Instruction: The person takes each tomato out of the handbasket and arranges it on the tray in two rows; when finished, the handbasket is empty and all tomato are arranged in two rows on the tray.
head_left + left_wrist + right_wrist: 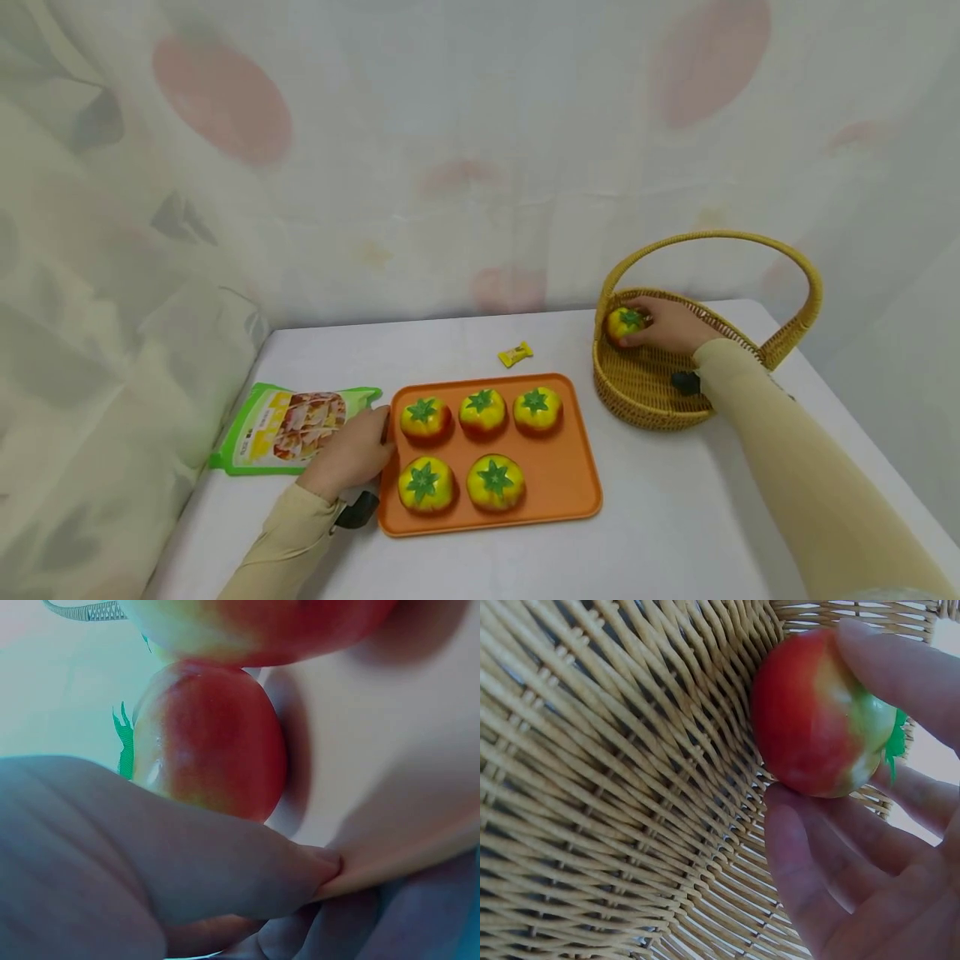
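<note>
Inside the wicker basket (652, 412), at its left end, my right hand (671, 327) holds a red-and-yellow tomato (810, 712) with a green leafy top. In the right wrist view its thumb lies on one side of the tomato and the fingers on the other, close to the woven wall. My left hand (352, 454) pinches the left rim of the orange tray (551, 479), thumb on top and fingers below. Several similar tomatoes (496, 482) sit on the tray in two rows, leaf tops up; one tomato (210, 742) is right beside the left thumb.
A green-edged food bag (300, 425) lies left of the tray, partly behind the left hand. A small yellow wrapped candy (515, 354) is behind the tray. The basket's tall handle (712, 235) arches above the right hand. A patterned curtain (420, 167) hangs behind the white table (652, 533).
</note>
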`<state>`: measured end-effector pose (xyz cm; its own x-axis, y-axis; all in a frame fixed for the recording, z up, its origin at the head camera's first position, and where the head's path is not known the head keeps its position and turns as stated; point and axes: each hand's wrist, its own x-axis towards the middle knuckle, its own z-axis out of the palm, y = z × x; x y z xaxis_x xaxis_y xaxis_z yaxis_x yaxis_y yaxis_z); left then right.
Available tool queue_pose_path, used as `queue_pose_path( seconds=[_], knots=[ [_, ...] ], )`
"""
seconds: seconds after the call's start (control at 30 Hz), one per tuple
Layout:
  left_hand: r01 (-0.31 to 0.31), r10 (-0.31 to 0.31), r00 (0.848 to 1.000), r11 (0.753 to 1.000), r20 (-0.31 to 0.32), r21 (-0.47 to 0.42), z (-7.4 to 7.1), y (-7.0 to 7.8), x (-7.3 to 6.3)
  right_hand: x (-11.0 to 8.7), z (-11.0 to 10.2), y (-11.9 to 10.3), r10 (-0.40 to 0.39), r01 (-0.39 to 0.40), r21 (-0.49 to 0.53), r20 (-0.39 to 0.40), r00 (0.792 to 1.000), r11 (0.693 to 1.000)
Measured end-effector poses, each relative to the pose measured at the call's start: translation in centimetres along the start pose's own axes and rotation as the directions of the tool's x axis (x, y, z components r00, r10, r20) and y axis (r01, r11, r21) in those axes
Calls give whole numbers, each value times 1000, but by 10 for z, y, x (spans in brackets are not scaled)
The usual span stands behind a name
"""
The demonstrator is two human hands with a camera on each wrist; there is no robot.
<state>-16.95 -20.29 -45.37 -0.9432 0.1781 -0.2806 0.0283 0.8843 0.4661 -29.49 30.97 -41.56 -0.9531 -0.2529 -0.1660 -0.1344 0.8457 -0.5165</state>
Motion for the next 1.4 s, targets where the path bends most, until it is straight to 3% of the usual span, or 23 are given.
queue_pose_path(
  seconds=[0.37,0.8,1.17,1.4],
  knots=[
    [9,-9,1000,1000,1,-12,2,1,0,-17,-5,-6,-64,63,-48,-15,998,997],
    [15,-15,1000,1000,-7,-22,2,0,3,-75,-9,-32,-140,133,-103,-70,988,986],
    [34,-34,999,999,3,-5,-2,4,6,-119,25,-69,-266,258,-68,-136,954,964],
    [16,-16,1000,1000,-3,-24,-2,4,6,-131,59,-92,-294,294,-16,-64,953,956]
  ],
)
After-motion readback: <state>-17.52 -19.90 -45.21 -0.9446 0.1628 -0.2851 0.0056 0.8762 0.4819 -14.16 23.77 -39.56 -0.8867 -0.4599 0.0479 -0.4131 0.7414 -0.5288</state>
